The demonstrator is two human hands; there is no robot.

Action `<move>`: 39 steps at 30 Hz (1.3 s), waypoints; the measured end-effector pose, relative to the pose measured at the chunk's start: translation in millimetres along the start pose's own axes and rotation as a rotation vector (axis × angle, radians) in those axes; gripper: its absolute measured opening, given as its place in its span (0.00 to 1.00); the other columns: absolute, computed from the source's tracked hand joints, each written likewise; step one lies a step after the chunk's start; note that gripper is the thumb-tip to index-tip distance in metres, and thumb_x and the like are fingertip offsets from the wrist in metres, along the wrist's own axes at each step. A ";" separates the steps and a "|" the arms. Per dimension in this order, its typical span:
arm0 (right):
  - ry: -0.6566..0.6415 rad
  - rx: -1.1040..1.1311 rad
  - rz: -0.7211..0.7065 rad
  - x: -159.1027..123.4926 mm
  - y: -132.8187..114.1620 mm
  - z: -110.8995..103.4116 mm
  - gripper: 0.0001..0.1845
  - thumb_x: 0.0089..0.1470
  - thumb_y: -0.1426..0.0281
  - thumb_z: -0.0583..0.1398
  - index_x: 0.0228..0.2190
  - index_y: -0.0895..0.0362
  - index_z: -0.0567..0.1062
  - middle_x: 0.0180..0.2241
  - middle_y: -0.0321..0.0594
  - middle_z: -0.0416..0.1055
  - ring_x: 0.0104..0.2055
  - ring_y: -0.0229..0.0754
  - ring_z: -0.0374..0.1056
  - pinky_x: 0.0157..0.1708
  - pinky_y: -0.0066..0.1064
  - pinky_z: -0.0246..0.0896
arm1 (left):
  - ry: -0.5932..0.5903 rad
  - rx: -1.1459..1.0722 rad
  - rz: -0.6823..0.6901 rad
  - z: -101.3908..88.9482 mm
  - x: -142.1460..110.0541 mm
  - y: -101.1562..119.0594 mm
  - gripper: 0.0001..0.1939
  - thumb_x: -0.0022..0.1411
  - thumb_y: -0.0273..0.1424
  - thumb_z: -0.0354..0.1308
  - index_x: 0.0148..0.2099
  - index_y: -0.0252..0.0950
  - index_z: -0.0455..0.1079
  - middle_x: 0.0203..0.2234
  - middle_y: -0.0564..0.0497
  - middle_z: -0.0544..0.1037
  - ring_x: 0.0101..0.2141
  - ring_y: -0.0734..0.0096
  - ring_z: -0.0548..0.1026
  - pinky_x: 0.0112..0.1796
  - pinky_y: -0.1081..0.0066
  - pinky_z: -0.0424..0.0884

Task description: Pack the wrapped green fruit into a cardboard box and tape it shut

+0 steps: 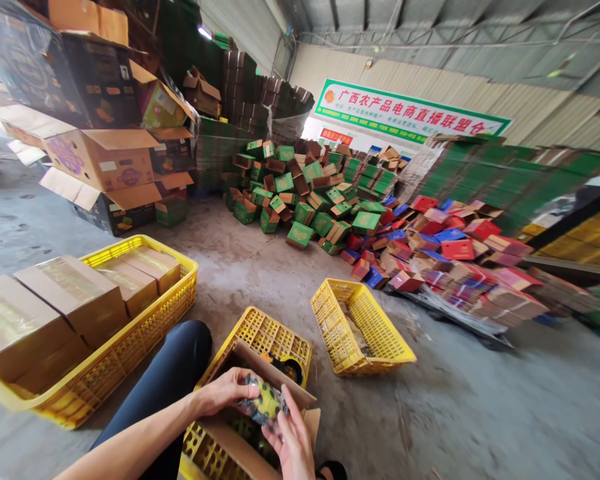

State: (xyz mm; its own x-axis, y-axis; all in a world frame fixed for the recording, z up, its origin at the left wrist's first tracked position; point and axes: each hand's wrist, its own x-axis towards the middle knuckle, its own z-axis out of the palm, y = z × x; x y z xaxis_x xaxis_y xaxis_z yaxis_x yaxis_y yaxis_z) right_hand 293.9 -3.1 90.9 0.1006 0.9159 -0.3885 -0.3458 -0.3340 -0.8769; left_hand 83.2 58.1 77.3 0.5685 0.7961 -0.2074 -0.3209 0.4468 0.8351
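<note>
A yellow-green item in clear wrapping with dark spots, possibly a fruit [267, 403], is held between both hands. My left hand [224, 391] pinches its upper left end with thumb and fingers. On the other side, my right hand [296, 435] grips its right end. Directly below them is an open cardboard box [240, 452] with its flaps up; its contents are mostly hidden by my hands. The box rests on an upside-down yellow crate [264, 333]. Close behind the box, a tape dispenser [291, 368] with an orange-yellow part lies on the crate.
On the left, a long yellow crate [130, 347] holds several taped cartons [70, 287]. Another yellow crate [365, 327] stands on the floor to the right. Farther back are stacked large boxes [105, 160], heaped green boxes [300, 200] and red and blue boxes [450, 247].
</note>
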 end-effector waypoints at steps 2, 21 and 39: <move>0.042 0.020 -0.013 -1.1 -2.5 1.8 0.55 0.40 0.45 0.76 0.67 0.36 0.67 0.69 0.42 0.65 0.59 0.57 0.74 0.49 0.47 0.75 | 0.010 -0.033 0.033 -0.2 1.6 -0.4 0.31 0.51 0.49 0.78 0.49 0.32 0.78 0.38 0.45 0.82 0.36 0.65 0.79 0.40 0.68 0.72; 0.070 0.014 -0.069 16.2 4.9 -18.0 0.38 0.35 0.44 0.78 0.42 0.56 0.88 0.50 0.51 0.83 0.58 0.65 0.75 0.56 0.51 0.75 | 0.104 0.095 -0.246 -16.5 11.9 -25.2 0.39 0.47 0.64 0.72 0.44 0.34 0.76 0.41 0.38 0.84 0.42 0.51 0.84 0.40 0.63 0.78; -0.144 -0.353 -0.247 10.8 6.3 -23.3 0.38 0.52 0.39 0.67 0.55 0.49 0.82 0.61 0.49 0.75 0.63 0.64 0.71 0.60 0.51 0.71 | -0.175 -0.208 -0.164 -11.2 1.4 -10.7 0.32 0.57 0.48 0.75 0.58 0.37 0.74 0.49 0.39 0.82 0.44 0.55 0.83 0.41 0.63 0.79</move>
State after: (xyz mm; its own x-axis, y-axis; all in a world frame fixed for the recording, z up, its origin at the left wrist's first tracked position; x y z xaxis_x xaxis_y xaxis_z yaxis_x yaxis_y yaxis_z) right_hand 314.6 -0.5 74.5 0.0007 0.9909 -0.1345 0.0141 -0.1344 -0.9908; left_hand 78.9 59.1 62.3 0.7413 0.6323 -0.2252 -0.3521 0.6520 0.6715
